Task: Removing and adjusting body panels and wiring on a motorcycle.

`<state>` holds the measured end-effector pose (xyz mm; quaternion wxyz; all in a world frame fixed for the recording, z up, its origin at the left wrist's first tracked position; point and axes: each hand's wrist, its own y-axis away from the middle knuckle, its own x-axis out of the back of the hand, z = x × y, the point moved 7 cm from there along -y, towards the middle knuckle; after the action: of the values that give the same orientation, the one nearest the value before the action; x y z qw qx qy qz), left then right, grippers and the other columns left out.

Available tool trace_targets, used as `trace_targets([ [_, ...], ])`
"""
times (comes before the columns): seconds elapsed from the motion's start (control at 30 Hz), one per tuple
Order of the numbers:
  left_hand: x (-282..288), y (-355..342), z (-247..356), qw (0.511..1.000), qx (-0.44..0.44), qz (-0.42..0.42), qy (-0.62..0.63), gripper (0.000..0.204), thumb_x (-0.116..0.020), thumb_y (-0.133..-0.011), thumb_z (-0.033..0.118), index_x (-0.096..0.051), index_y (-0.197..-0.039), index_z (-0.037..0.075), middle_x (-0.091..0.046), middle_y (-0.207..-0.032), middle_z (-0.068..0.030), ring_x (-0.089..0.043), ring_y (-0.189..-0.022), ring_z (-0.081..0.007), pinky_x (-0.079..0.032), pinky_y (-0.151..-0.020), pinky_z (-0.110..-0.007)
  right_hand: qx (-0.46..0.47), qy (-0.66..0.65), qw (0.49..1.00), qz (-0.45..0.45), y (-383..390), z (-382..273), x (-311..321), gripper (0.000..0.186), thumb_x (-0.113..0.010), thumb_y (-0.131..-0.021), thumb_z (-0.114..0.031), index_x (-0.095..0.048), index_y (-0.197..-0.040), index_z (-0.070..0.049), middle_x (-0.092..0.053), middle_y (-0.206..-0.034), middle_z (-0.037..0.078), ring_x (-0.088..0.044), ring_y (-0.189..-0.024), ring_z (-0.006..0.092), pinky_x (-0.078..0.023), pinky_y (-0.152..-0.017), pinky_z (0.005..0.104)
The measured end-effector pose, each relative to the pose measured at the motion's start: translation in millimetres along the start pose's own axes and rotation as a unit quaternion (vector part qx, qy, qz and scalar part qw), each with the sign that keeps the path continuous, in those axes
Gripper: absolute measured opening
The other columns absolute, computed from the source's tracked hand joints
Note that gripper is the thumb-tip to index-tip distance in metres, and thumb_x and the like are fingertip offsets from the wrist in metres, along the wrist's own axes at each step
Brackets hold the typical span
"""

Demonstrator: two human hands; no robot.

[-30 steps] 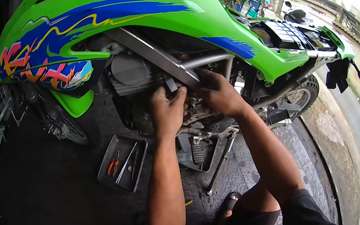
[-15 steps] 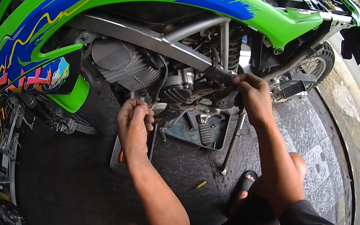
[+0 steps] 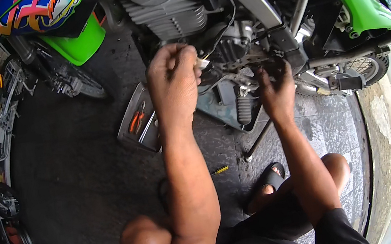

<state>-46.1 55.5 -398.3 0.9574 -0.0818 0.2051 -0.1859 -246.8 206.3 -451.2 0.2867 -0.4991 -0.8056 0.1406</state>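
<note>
The left hand (image 3: pixel 174 82) is pinching, fingers (image 3: pixel 164 56) curling inward; over right, the right hand (image 3: pixel 278 94) is gaping, thumb (image 3: pixel 265 81) standing apart.

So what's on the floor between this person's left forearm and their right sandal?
In the head view, a small yellow-handled tool lies on the dark floor between left forearm and right sandal; a metal rod's lower end shows nearer the sandal.

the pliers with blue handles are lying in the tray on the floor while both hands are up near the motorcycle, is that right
Not quite: the pliers' handles are orange, not blue, as the head view shows. The pliers do lie in the tray on the floor, and the left hand and right hand are both near the motorcycle.
</note>
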Motion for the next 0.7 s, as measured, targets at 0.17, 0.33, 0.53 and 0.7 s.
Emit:
trace_targets([
  [0.17,11.4,-6.9,-0.1,0.999,0.006,0.035,0.029,0.013,-0.067,-0.098,0.015,-0.066,-0.093,0.003,-0.063,-0.074,0.0007,-0.056,-0.061,-0.0054,-0.044,-0.054,-0.02,-0.038,-0.021,0.999,0.026,2.5,-1.9,-8.8,0.048,-0.068,-0.096,-0.007,-0.048,-0.139,0.004,-0.074,-0.11,0.019,-0.073,-0.101,0.0276,-0.055,-0.09,0.0374],
  [0.33,22.7,-9.4,-3.9,0.994,0.005,0.095,0.051,0.013,-0.069,-0.096,0.018,-0.067,-0.094,0.005,-0.064,-0.074,-0.0009,-0.055,-0.062,-0.0073,-0.042,-0.057,-0.024,-0.078,-0.155,0.985,-0.027,7.6,-23.2,-7.5,0.012,-0.064,-0.098,-0.001,-0.057,-0.107,0.002,-0.068,-0.092,0.006,-0.062,-0.083,0.0077,-0.051,-0.074,0.025],
  [0.53,19.3,-7.4,-0.9,0.989,-0.03,0.139,0.047,0.014,-0.068,-0.097,0.018,-0.066,-0.096,0.004,-0.061,-0.072,0.0021,-0.053,-0.06,-0.0046,-0.042,-0.054,-0.021,0.078,-0.139,0.974,0.163,-55.0,-62.7,68.7,0.025,-0.066,-0.103,-0.017,-0.064,-0.115,0.005,-0.068,-0.097,0.006,-0.06,-0.085,0.0091,-0.049,-0.078,0.0234],
  [0.7,4.4,0.1,5.2,0.988,-0.06,0.134,0.047,0.014,-0.068,-0.098,0.017,-0.066,-0.095,0.004,-0.06,-0.071,0.0026,-0.051,-0.06,-0.0043,-0.042,-0.054,-0.021,0.009,-0.148,0.985,0.092,-102.1,-58.7,70.9,0.052,-0.069,-0.101,-0.032,-0.06,-0.137,0.004,-0.071,-0.111,0.013,-0.062,-0.087,0.0118,-0.051,-0.075,0.0265],
])
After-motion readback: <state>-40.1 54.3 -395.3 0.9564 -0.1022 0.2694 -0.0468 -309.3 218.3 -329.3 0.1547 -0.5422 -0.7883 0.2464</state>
